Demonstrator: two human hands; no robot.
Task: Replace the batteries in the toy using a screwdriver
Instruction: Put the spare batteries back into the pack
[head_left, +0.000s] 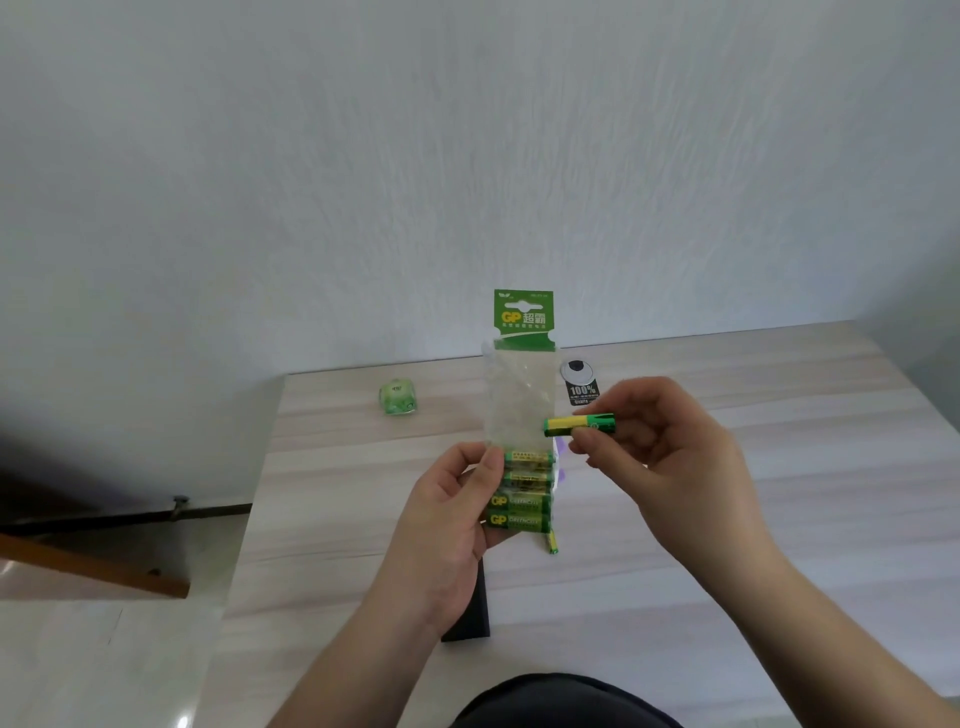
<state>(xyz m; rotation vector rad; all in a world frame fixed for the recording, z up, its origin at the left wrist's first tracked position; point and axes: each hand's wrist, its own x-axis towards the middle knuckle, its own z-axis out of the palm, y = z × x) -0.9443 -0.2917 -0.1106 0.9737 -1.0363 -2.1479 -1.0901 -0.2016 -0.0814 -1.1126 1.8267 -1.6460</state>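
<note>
Left hand (457, 512) grips the battery blister pack (522, 415) upright by its lower end, thumb across the front; four green GP cells (522, 493) sit stacked in the bottom, and the clear pocket above them is empty up to the green header card. Right hand (660, 441) pinches one loose battery (579, 423) between thumb and fingertips, held level just right of the pack, clear of the plastic. Another battery (554, 543) lies on the wooden table (779, 519) below the pack, partly hidden, so I can't say if it's old or new. A small green translucent thing (397, 404) sits well back on the left of the table; could be the toy, too small to confirm. A bit of purple shows behind the pack, unidentifiable. Dark flat object (475, 603) under the left wrist, and a round grey grommet with a "100%" sticker (579, 382) behind. No screwdriver visible. My read: the step is pulling fresh cells out of the pack. To do it well, set the pack down so it doesn't shed more cells, keep new and used cells apart on the table, check the + end on the one in hand before seating it, and match the compartment markings. Pinch near mid-body, since a grip on the end lets it roll off the fingers.
</note>
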